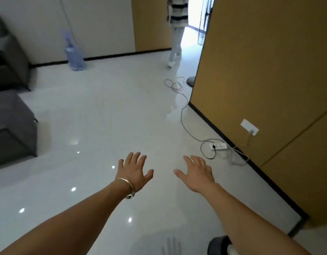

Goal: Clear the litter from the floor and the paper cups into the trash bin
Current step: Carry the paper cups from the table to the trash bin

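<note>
Nearest me, at the bottom edge, there's a dark round object [218, 244] with a pale inside, half behind my right forearm. It could be the trash bin, I cannot tell. Both forearms reach forward over the floor [103, 116], glossy white tile with light spots on it.

Left hand [136, 173]: palm down, fingers straight and spread wide, holding nothing, touching nothing. There's a bracelet [126, 184] on its wrist. Right hand [198, 173]: same, palm down, fingers spread, nothing in it. The two hands hang side by side, apart, in the air above bare tile.

Litter and paper cups: I cannot pick any out in this view, so I cannot say where they lie.

Just past the right hand, on the floor by the wall, is a white power strip [218, 146] with a dark plug in it. A pale lead goes up to a wall socket [249, 127] on the tan wall panel [260, 70]. A grey cable [183, 115] runs from the strip along the floor to a loose coil [174, 84] near the panel's corner.

On the left is dark grey seating [11, 126], a low block in front and a sofa behind it.

Far back, a blue water jug [75, 56] stands against the white wall [94, 24], blurred. Another person [176, 34] in a striped top and pale trousers is at the bright opening beside the panel.
</note>
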The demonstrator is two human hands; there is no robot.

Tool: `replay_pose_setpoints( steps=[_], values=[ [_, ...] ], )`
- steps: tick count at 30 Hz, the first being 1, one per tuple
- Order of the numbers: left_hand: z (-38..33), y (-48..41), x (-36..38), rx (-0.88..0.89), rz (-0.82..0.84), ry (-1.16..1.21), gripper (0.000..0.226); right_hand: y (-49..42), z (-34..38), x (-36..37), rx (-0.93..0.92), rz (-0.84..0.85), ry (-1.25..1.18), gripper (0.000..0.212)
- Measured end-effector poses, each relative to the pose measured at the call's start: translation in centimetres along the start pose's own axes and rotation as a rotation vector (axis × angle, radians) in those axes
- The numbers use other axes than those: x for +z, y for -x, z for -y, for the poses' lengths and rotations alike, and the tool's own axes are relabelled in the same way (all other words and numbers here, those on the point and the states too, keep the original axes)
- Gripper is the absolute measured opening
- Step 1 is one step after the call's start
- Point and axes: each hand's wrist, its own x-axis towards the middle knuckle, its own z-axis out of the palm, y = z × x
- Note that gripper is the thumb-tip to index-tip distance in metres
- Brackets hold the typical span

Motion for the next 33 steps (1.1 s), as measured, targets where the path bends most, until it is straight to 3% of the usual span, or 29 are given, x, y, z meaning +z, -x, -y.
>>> replay_pose_setpoints(
  steps=[6, 15, 25, 33],
  values=[
    [17.6, 6.8, -4.1, -0.274, -0.123, 0.081, 0.070, -2.0, 19.9, 0.4, -0.271, 0.015, 0.144, 0.079],
    [43.7, 19.1, -7.9, -0.653, -0.189, 0.077, 0.069, -1.8, 50.3, 7.2, -0.621, 0.098, 0.215, 0.078],
    [60.7, 22.6, -7.1, -0.937, -0.196, 0.129, 0.069, -6.3, 72.7, 14.0, -0.919, 0.153, 0.328, 0.076],
    [73.3, 24.1, -9.3, -1.151, -0.243, 0.154, 0.068, -10.9, 89.0, 15.4, -1.088, 0.202, 0.386, 0.078]
  ],
)
